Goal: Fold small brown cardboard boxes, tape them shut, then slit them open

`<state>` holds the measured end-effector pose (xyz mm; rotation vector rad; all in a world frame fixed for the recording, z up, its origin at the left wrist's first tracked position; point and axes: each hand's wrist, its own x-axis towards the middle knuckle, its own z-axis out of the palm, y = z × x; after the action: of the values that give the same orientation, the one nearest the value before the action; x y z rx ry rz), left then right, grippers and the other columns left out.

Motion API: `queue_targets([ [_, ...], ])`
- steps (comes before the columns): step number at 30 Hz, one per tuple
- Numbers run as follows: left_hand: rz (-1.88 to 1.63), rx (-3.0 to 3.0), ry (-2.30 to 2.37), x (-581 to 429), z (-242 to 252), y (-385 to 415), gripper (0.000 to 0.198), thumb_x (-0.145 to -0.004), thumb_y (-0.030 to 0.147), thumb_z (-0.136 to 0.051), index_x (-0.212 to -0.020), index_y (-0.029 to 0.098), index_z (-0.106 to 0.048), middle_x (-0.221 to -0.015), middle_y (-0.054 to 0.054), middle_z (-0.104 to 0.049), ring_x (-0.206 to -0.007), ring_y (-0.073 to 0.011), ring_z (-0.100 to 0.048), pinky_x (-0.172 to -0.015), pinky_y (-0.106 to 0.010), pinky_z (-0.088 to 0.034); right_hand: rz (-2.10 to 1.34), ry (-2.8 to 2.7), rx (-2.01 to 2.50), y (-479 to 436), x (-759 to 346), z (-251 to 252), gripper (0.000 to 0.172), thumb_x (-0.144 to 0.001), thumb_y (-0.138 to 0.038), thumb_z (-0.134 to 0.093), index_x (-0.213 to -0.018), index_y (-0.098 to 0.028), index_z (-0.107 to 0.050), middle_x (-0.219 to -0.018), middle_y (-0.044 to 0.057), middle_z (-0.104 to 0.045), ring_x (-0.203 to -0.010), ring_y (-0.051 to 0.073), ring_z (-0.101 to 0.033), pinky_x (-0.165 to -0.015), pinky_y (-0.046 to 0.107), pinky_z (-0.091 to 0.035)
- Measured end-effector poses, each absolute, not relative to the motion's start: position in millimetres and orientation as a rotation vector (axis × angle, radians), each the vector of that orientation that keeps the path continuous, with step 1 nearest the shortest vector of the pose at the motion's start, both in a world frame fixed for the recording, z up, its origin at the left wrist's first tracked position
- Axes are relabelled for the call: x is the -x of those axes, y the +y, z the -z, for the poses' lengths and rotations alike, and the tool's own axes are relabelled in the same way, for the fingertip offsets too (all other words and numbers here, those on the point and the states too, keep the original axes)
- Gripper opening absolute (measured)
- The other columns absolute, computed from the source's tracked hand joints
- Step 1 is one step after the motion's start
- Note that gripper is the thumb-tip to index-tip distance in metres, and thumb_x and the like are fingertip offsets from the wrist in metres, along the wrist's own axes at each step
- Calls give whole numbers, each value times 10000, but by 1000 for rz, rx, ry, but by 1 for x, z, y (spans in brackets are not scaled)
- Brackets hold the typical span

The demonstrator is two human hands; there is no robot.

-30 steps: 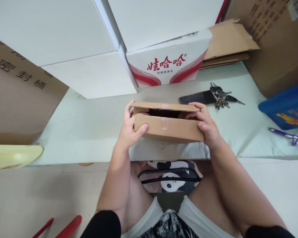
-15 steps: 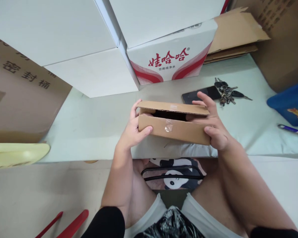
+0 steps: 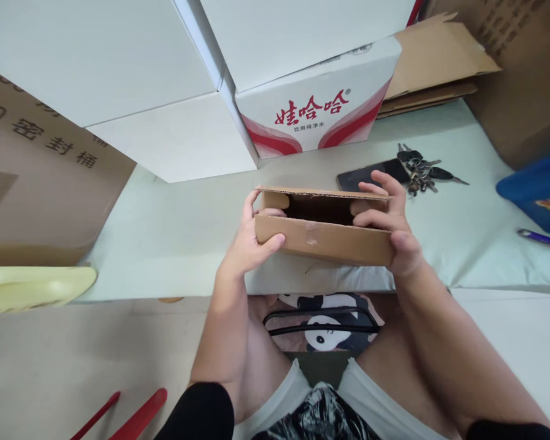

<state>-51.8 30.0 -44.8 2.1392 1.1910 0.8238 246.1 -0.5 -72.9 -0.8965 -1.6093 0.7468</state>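
Observation:
Between my two hands is a small brown cardboard box [image 3: 325,241], its top parted so that a dark inside shows. My left hand [image 3: 252,241] grips its left end, thumb on the near face and fingers reaching behind and into the opening. On the right end, my right hand [image 3: 396,229] has its thumb against the near corner and a finger inside the gap; other fingers stick up behind the far flap. A piece of clear tape is on the near face. What lies inside the box cannot be made out.
Behind the box lie a black phone [image 3: 371,174] and a bunch of keys [image 3: 426,170] on the pale green cloth [image 3: 187,244]. A white and red carton [image 3: 321,116] stands at the back. To the right are a blue container [image 3: 536,189] and a purple pen [image 3: 543,238].
The box's far flap has swung up and back, so the opening is wider and more of the inside shows. My right index finger has shifted within the gap.

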Motion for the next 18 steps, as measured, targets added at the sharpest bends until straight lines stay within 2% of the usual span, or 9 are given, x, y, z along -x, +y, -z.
queue_targets([
  [5, -823, -2045, 1136, 54, 44, 28, 563, -863, 732, -589, -1168, 261, -626, -1445, -141, -546, -1456, -365, -481, -1151, -530, -512, -705, -1576, 895, -2, -242, 75, 685, -917, -798, -263, -787, -268, -678, -1616, -88, -331, -1480, 390, -368, -1285, 614, -280],
  [9, -845, -2039, 1091, 55, 45, 28, 547, -882, 720, -586, -1184, 264, -574, -1420, -137, -542, -1576, -362, -309, -1171, -533, -480, -690, -1573, 910, -1, -241, 76, 687, -911, -815, -252, -807, -276, -666, -1598, -75, -335, -1477, 371, -377, -1297, 577, -262],
  [11, -875, -2059, 1080, 56, 47, 29, 548, -892, 717, -588, -1184, 255, -553, -1453, -153, -518, -1609, -371, -234, -1184, -553, -452, -691, -1568, 897, -1, -241, 75, 669, -911, -810, -275, -817, -283, -674, -1571, -49, -354, -1429, 364, -421, -1268, 577, -300],
  [15, -922, -2089, 1078, 57, 52, 31, 567, -893, 734, -581, -1184, 253, -511, -1556, -181, -431, -1619, -389, -209, -1203, -589, -410, -705, -1583, 932, 0, -241, 73, 695, -895, -829, -284, -785, -264, -674, -1485, 9, -402, -1237, 330, -527, -1128, 588, -440],
  [18, -928, -2079, 1085, 57, 55, 32, 601, -872, 774, -570, -1176, 264, -479, -1583, -176, -395, -1625, -388, -189, -1225, -609, -375, -730, -1581, 987, -1, -242, 72, 749, -856, -876, -270, -753, -245, -659, -1466, 36, -395, -1143, 313, -553, -1059, 584, -492],
])
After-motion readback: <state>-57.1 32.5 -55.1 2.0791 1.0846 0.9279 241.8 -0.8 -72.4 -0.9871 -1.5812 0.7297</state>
